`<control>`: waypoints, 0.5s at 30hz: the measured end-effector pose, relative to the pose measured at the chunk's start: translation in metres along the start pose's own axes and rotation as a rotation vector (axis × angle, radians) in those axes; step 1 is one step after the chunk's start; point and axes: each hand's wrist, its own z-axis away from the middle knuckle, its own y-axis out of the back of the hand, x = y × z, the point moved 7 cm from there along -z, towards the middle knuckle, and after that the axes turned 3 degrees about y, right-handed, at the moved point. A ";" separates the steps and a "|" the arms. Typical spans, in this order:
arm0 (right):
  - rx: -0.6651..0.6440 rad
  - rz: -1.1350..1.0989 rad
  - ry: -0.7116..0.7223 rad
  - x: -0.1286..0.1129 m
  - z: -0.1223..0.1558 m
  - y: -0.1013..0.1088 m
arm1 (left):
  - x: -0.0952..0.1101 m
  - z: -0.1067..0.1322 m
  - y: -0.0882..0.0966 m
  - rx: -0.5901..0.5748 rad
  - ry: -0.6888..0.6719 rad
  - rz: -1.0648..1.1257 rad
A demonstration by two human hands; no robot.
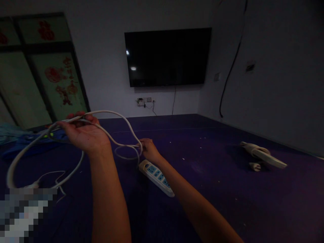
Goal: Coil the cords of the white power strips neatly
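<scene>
A white power cord point(126, 123) hangs in loose loops between my two hands. My left hand point(87, 136) is raised with its palm upward, its fingers and thumb closed around strands of the cord. Lower and to the right, my right hand point(150, 150) grips the cord close to the end of a power strip point(155, 176). This strip is white with blue sockets and sits just below my right hand, partly behind my right forearm. One big loop of the cord droops at the left. The fingertips of my right hand are mostly hidden.
On the purple floor point(202, 189) at the right lies a bundled white cord with a plug point(255, 166). Blue cloth point(27, 143) lies at the left. A television point(168, 57) hangs above wall sockets point(146, 100). A black cable point(230, 72) dangles along the right wall.
</scene>
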 end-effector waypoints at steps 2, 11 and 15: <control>0.016 -0.100 0.088 -0.007 0.002 -0.019 | 0.007 0.001 0.000 -0.001 -0.066 -0.020; -0.239 -0.214 0.019 0.011 0.015 -0.069 | 0.023 0.003 -0.001 -0.077 -0.150 -0.083; -0.263 -0.124 0.037 0.013 0.015 -0.065 | 0.023 0.000 0.001 -0.068 -0.110 -0.040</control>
